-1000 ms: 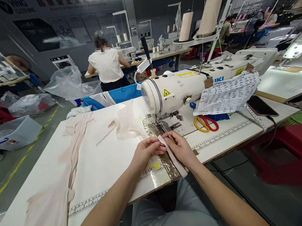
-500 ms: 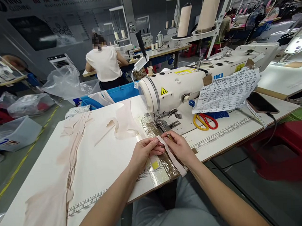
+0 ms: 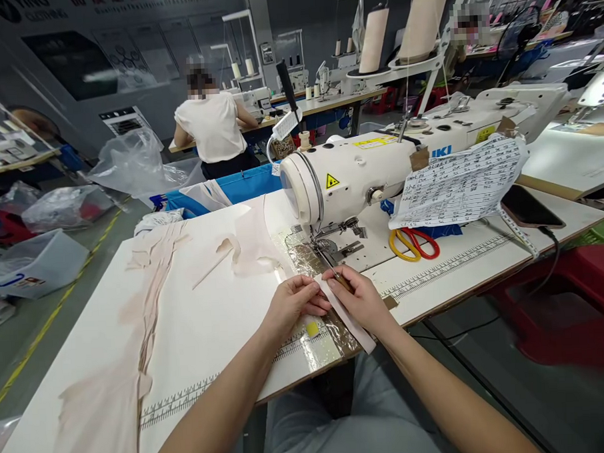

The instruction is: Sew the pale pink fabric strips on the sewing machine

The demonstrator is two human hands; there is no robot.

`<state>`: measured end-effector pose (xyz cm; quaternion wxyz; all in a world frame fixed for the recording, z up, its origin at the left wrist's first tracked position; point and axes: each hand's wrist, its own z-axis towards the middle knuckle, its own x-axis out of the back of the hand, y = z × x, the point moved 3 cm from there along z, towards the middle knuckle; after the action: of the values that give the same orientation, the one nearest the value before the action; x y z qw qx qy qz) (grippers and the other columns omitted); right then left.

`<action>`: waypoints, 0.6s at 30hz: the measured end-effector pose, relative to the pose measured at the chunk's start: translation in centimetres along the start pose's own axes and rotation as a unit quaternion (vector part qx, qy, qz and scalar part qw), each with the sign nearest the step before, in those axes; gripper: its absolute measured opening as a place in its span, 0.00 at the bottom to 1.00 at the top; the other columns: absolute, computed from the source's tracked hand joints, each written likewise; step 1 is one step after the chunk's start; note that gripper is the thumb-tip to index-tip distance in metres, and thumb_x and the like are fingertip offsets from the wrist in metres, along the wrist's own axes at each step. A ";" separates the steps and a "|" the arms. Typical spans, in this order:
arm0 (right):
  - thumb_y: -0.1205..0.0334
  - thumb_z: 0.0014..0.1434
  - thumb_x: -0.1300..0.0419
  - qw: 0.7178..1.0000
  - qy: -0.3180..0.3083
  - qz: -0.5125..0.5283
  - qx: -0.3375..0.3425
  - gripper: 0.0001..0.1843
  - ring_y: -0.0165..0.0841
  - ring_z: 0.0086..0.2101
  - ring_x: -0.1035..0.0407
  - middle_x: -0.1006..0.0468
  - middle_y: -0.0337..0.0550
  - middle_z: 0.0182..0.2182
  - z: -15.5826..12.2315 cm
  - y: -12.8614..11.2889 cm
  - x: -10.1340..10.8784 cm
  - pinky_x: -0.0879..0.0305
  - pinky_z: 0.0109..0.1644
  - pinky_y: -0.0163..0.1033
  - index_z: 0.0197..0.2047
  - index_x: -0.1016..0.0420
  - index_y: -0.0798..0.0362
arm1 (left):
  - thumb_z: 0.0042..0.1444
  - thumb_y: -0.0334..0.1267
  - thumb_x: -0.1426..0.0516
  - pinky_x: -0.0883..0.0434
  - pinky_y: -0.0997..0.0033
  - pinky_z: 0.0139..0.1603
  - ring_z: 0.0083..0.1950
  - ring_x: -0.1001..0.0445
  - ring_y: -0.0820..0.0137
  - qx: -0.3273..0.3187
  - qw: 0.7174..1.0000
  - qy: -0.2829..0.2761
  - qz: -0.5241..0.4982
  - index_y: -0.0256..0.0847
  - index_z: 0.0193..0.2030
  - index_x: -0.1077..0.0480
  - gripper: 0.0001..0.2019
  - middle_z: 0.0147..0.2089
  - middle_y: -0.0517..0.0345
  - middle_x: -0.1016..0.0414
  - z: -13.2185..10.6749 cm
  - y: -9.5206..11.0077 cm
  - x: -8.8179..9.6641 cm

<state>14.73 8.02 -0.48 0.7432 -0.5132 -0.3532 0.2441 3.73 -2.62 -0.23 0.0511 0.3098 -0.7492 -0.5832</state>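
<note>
Sewing table (image 3: pixel 211 324): left hand (image 3: pixel 290 307), right hand (image 3: pixel 365 304) fingers pinching fabric strip (image 3: pixel 354 328); machine (image 3: pixel 360 177) just behind.

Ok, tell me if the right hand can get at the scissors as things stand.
Probably yes: the scissors lie on the table just beyond the right hand, nothing between, though that hand is busy pinching the fabric strip.

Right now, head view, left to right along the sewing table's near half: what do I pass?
Pale pink fabric → left hand → right hand, both hands pinching the white strip → yellow-and-red scissors → phone.
</note>
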 end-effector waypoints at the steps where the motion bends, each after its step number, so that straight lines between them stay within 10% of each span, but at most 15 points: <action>1: 0.54 0.63 0.47 1.000 -0.002 -0.010 0.005 0.10 0.36 0.34 0.30 0.24 0.41 0.34 -0.3 -0.2 0.1 0.34 0.37 0.39 0.41 0.28 0.49 | 0.45 0.47 0.31 0.24 0.74 0.29 0.26 0.22 0.69 0.003 1.000 -0.011 0.005 0.37 0.33 0.32 0.19 0.24 0.53 0.22 -0.1 -0.1 -0.2; 7: 0.55 0.62 0.44 0.986 0.014 -0.148 0.070 0.08 0.28 0.21 0.39 0.28 0.44 0.40 -2.7 -1.5 1.1 0.40 0.25 0.37 0.41 0.31 0.49 | 0.40 0.55 0.31 0.25 0.72 0.29 0.25 0.24 0.72 0.000 0.997 -0.074 0.019 0.37 0.31 0.35 0.25 0.24 0.57 0.25 -0.8 -0.4 -1.5; 18: 0.60 0.64 0.51 0.951 0.048 -0.294 0.080 0.05 0.37 0.30 0.26 0.24 0.44 0.36 -5.3 -2.5 1.6 0.36 0.28 0.38 0.41 0.36 0.48 | 0.47 0.59 0.36 0.29 0.72 0.33 0.30 0.26 0.71 -0.063 0.987 -0.104 0.107 0.37 0.31 0.31 0.24 0.28 0.57 0.26 -1.6 -1.2 -2.9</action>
<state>19.85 5.23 1.13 0.8367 -0.3366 -0.4318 0.0171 7.26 -2.64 0.03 0.0543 0.1615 -0.7410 -0.6495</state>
